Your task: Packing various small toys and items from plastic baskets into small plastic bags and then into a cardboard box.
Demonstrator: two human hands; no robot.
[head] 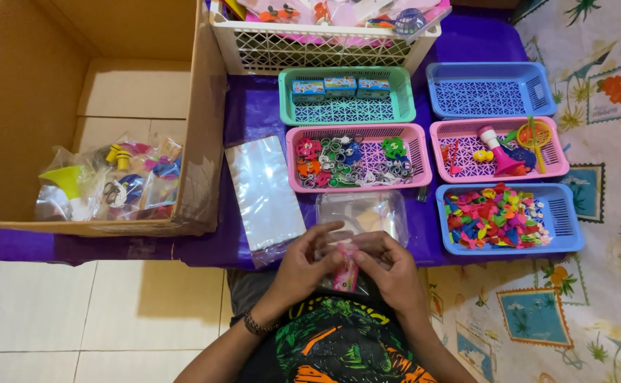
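Pink packet (345, 274) between both hands

The fingers of the left hand (302, 264) and right hand (393, 271) are covering most of the small pink item (345, 273), so its kind is not showing. The white basket (325, 46) is running off the top edge, its contents cut short. The cardboard box (55, 106) is running off the top left. Keyring pieces in the pink tray (356, 157) are showing too small to tell apart. The forearms are leaving the bottom edge.
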